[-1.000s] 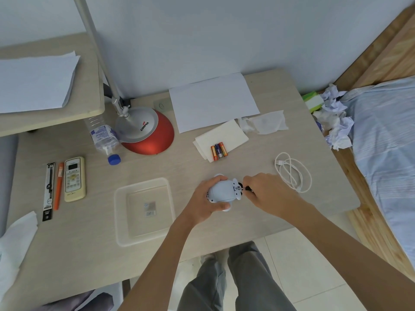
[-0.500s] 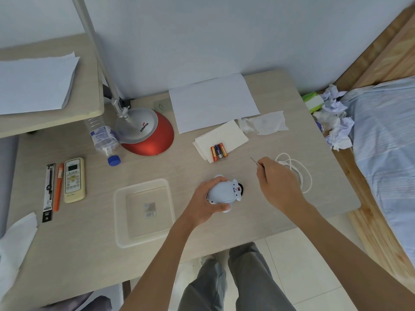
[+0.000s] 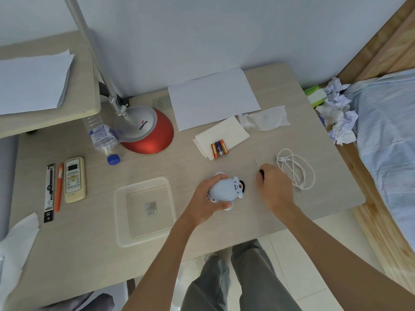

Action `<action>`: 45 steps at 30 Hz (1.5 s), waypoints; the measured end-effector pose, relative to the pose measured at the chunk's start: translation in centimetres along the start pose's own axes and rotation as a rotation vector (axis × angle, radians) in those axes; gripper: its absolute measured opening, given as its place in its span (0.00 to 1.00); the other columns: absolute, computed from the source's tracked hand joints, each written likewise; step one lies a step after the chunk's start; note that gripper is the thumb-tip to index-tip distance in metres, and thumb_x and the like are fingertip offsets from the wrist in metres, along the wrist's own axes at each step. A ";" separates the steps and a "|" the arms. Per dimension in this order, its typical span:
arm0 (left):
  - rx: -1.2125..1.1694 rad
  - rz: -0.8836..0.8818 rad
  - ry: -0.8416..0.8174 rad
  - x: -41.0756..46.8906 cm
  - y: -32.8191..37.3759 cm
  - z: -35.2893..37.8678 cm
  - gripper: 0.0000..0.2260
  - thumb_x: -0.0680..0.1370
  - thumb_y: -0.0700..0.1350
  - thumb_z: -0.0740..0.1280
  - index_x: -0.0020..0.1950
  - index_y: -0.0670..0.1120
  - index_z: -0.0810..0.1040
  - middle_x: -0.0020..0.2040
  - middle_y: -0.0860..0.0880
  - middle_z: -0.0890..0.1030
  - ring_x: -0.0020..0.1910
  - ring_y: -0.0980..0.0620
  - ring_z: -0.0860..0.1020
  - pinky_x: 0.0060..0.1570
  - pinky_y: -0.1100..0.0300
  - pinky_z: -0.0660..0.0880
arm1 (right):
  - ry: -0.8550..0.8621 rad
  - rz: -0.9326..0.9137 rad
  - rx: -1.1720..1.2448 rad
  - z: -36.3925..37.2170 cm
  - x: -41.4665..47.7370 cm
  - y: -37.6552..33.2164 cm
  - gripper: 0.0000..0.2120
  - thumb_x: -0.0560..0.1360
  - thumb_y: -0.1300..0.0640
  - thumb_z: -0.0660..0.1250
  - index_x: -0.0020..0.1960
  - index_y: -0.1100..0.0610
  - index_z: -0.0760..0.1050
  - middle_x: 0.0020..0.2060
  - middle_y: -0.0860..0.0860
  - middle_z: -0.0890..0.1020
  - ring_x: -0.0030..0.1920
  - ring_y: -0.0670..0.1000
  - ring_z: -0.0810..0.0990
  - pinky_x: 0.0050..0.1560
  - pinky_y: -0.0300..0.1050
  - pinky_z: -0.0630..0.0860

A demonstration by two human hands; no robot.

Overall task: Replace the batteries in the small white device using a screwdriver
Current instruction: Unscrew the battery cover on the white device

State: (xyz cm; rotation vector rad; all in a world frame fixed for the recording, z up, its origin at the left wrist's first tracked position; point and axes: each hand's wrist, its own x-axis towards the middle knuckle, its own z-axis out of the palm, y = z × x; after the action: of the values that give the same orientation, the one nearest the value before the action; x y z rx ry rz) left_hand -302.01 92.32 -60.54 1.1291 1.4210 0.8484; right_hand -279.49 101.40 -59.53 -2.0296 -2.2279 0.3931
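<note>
While gripped, one device (image 3: 225, 190), three batteries (image 3: 219, 149)

Both hands held over the desk

The left hand (image 3: 207, 199) is wrapped around the device (image 3: 224, 190); the right hand (image 3: 275, 189) is closed, seemingly pinching the screwdriver (image 3: 258, 166), well apart.

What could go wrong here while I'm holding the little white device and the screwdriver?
The white device is braced only by the left hand near the desk's front edge, so it could slip off. The screwdriver in the right hand sits beside the white cable and might snag it.
</note>
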 end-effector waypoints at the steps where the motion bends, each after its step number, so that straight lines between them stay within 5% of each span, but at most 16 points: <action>1: 0.002 -0.002 0.005 0.0 0.0 0.0 0.33 0.70 0.50 0.84 0.71 0.58 0.76 0.70 0.54 0.75 0.67 0.52 0.74 0.59 0.62 0.79 | 0.000 0.004 -0.018 0.0 0.0 -0.1 0.10 0.81 0.61 0.64 0.41 0.59 0.73 0.34 0.54 0.76 0.30 0.57 0.72 0.31 0.48 0.65; 4: -0.013 0.006 0.019 -0.2 0.2 0.3 0.32 0.70 0.46 0.85 0.71 0.56 0.77 0.70 0.54 0.75 0.67 0.54 0.74 0.56 0.68 0.77 | 0.003 -0.005 -0.074 -0.1 -0.2 -0.4 0.10 0.80 0.59 0.66 0.40 0.58 0.73 0.34 0.54 0.76 0.30 0.58 0.74 0.29 0.46 0.66; 14: -0.005 0.006 0.022 -0.2 0.2 0.4 0.33 0.70 0.49 0.84 0.72 0.56 0.76 0.70 0.53 0.75 0.67 0.50 0.74 0.56 0.67 0.78 | 0.061 0.019 -0.130 0.1 -0.9 0.0 0.11 0.80 0.55 0.71 0.40 0.58 0.79 0.36 0.52 0.76 0.34 0.52 0.70 0.30 0.42 0.59; 18: 0.000 -0.008 0.007 -0.1 0.1 0.3 0.32 0.70 0.48 0.84 0.72 0.56 0.76 0.69 0.53 0.74 0.66 0.51 0.74 0.56 0.67 0.78 | 0.108 -0.060 -0.001 -1.0 -1.6 -0.3 0.02 0.78 0.59 0.72 0.50 0.56 0.83 0.44 0.51 0.80 0.41 0.53 0.78 0.33 0.42 0.66; 21: 0.028 -0.007 0.000 -0.1 0.1 0.2 0.33 0.70 0.50 0.84 0.72 0.57 0.76 0.69 0.54 0.74 0.67 0.52 0.74 0.58 0.66 0.78 | -0.056 -0.191 0.306 -2.5 -2.7 -1.3 0.22 0.74 0.61 0.72 0.67 0.50 0.79 0.63 0.45 0.80 0.56 0.47 0.80 0.47 0.43 0.79; 25: 0.062 -0.022 0.021 -0.4 -0.1 0.2 0.34 0.68 0.55 0.84 0.71 0.63 0.75 0.69 0.55 0.75 0.67 0.51 0.75 0.61 0.55 0.80 | -0.389 -0.367 0.313 -2.9 -3.2 -2.4 0.39 0.70 0.62 0.74 0.79 0.46 0.67 0.75 0.41 0.70 0.72 0.45 0.70 0.63 0.44 0.77; 32: 0.172 0.023 0.066 -1.1 0.1 0.1 0.33 0.70 0.52 0.83 0.71 0.63 0.75 0.68 0.54 0.74 0.66 0.51 0.75 0.63 0.52 0.79 | -0.386 -0.369 0.305 -0.1 -2.3 -3.1 0.28 0.70 0.54 0.77 0.68 0.46 0.74 0.60 0.43 0.81 0.59 0.48 0.79 0.57 0.53 0.81; 37: 0.573 0.159 0.032 -1.9 2.0 -2.0 0.32 0.75 0.47 0.79 0.77 0.56 0.73 0.76 0.52 0.64 0.71 0.52 0.66 0.64 0.57 0.76 | -0.371 -0.378 0.352 -0.1 -2.1 -3.1 0.28 0.69 0.53 0.79 0.68 0.45 0.78 0.59 0.42 0.83 0.57 0.47 0.82 0.58 0.53 0.82; 45: 1.008 0.400 -0.280 -0.1 5.2 -4.3 0.32 0.77 0.46 0.77 0.78 0.64 0.69 0.73 0.49 0.65 0.68 0.48 0.68 0.50 0.57 0.81 | -0.410 -0.371 0.365 -0.7 -1.5 -3.4 0.23 0.70 0.51 0.78 0.65 0.46 0.80 0.52 0.42 0.85 0.50 0.45 0.82 0.52 0.48 0.83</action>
State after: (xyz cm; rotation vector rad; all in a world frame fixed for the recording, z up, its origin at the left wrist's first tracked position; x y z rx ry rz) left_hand -305.29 94.15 -54.95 2.2442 1.4089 0.1518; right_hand -282.45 99.75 -57.88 -1.4127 -2.4472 1.1564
